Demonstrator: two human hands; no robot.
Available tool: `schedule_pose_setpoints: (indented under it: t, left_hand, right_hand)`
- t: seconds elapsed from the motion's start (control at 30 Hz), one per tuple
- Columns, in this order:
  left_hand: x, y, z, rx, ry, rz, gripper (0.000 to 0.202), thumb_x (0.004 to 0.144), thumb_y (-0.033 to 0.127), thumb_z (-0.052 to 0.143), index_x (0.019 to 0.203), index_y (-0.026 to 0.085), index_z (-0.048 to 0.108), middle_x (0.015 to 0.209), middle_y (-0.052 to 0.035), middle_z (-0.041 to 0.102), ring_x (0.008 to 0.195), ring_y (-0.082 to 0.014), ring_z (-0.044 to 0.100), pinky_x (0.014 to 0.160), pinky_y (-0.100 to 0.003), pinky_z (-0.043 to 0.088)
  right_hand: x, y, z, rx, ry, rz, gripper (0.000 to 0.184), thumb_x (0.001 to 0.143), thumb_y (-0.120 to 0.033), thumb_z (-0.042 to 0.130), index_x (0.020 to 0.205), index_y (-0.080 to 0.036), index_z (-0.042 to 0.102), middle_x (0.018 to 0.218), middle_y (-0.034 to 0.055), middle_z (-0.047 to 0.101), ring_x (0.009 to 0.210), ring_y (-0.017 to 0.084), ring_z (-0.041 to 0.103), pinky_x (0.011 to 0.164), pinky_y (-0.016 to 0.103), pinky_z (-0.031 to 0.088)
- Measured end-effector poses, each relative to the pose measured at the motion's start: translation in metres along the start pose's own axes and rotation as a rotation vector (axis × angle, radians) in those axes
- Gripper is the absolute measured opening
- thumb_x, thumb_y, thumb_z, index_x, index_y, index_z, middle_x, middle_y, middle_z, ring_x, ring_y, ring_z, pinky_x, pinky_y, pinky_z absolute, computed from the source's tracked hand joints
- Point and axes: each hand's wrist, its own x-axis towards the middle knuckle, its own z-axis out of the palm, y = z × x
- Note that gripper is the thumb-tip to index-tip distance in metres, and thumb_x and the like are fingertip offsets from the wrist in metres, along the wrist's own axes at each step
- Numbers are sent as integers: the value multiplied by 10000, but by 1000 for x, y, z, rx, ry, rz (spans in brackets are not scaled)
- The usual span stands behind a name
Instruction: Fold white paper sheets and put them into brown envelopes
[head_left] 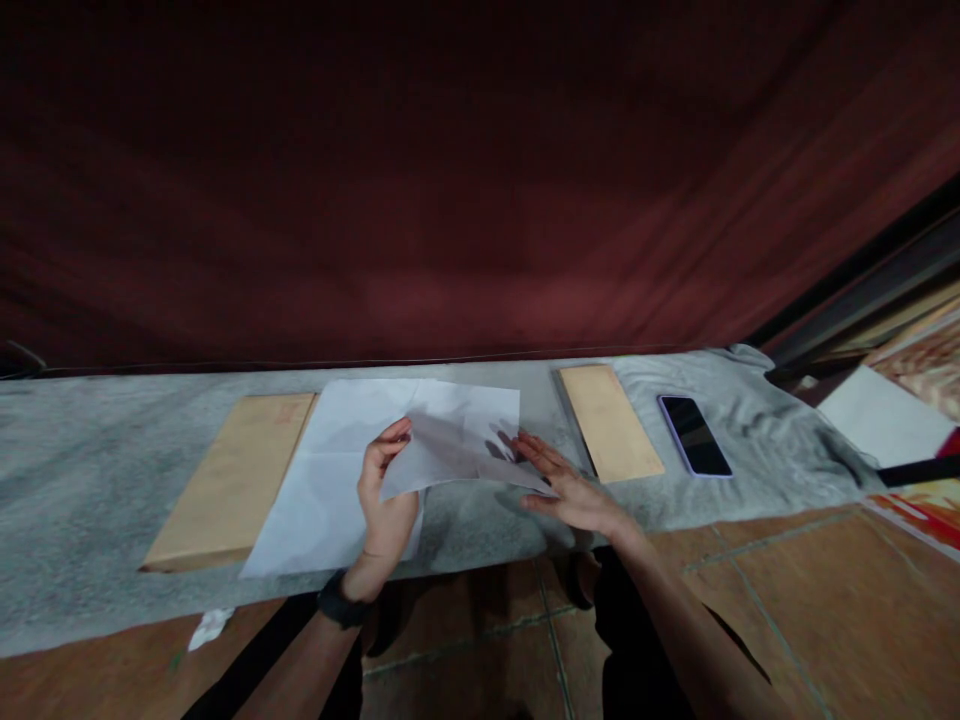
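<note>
A creased white sheet of paper (450,440) is held up over the grey cloth, its near edge bowed. My left hand (386,490) grips the sheet's left edge, fingers curled behind and round it. At the right edge is my right hand (566,485), with fairly straight fingers over the sheet and the thumb by its near corner, so the paper sits between them. Under and left of it lies another large white sheet (315,500) with fold lines, flat on the cloth and close against a brown envelope-like packet (232,480).
A smaller tan packet (611,420) and a phone (696,437) in a purple case lie to the right on the grey cloth (67,490). Behind hangs a dark red curtain (480,250). A crumpled white scrap (211,627) is on the tiled floor (787,600); printed boxes stand far right.
</note>
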Motion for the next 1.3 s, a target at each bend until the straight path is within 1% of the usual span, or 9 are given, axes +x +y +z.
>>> schedule_pose_setpoints:
  t: [0.13,0.3,0.47,0.6,0.73,0.83,0.97,1.13,1.3]
  left_hand:
    - [-6,-1,1,-71,-40,-12,102,874,247,667,937,218,593,1321,-82,641,1249,-238,600,1075,-453,442]
    - [-8,-6,-12,83,-281,181,182,854,235,686,1018,243,608,1388,-93,613,1227,-253,608,981,-413,506]
    - [-1,-2,-28,259,-659,304,360,870,187,636,1224,247,612,1384,-113,617,1280,-278,583,1044,-449,507]
    - [-2,-5,-38,427,-950,368,528,859,17,479,1295,270,635,1398,-58,625,1334,-224,551,1119,-419,478]
    - [-6,-12,-43,599,-1083,360,688,750,-73,443,1301,284,648,1440,-23,597,1335,-193,550,1145,-383,463]
    - [-6,-10,-42,653,-1126,344,788,687,-102,426,1344,288,619,1458,-21,580,1363,-193,522,1205,-414,380]
    - [-6,-2,-37,734,-1208,389,935,623,-110,432,1459,304,494,1566,-22,455,1485,-218,353,1273,-540,146]
    - [-18,-5,-30,825,-1280,430,932,676,-69,461,1547,241,342,1673,-47,228,1544,-195,187,1279,-445,140]
    - [-20,-10,-32,854,-1324,442,988,689,-49,479,1577,318,249,1695,-12,127,1556,-197,122,1271,-431,134]
  right_hand:
    - [10,-11,1,52,133,-137,422,923,-324,632,1337,-406,630,1444,-8,589,1391,260,487,1204,538,295]
    - [7,-4,-22,55,305,-113,367,865,-364,696,1225,-435,703,1355,-35,658,1397,292,467,1218,567,248]
    - [-11,9,-28,-62,164,-124,424,869,-285,693,1264,-438,676,1391,-36,629,1394,291,474,1209,564,278]
    - [-23,19,-20,-130,37,-79,484,887,-141,597,1287,-406,666,1427,-29,600,1374,258,506,1205,542,325]
    - [-34,21,-22,-136,-39,-47,546,873,-53,493,1250,-393,693,1397,-46,624,1341,232,544,1202,518,362]
    - [-34,15,-21,-172,13,-27,485,928,-113,473,1264,-387,691,1357,-36,656,1321,240,563,1186,500,398]
    - [-16,2,15,-238,166,-2,488,1016,-314,466,1503,-343,457,1524,-2,505,1417,236,458,1223,473,343]
    - [4,-3,85,-580,108,-203,589,1034,-364,428,1567,-138,321,1610,126,352,1505,256,299,1243,517,255]
    - [-1,7,83,-790,141,-180,573,1016,-370,472,1550,-188,370,1620,95,340,1497,261,313,1237,514,252]
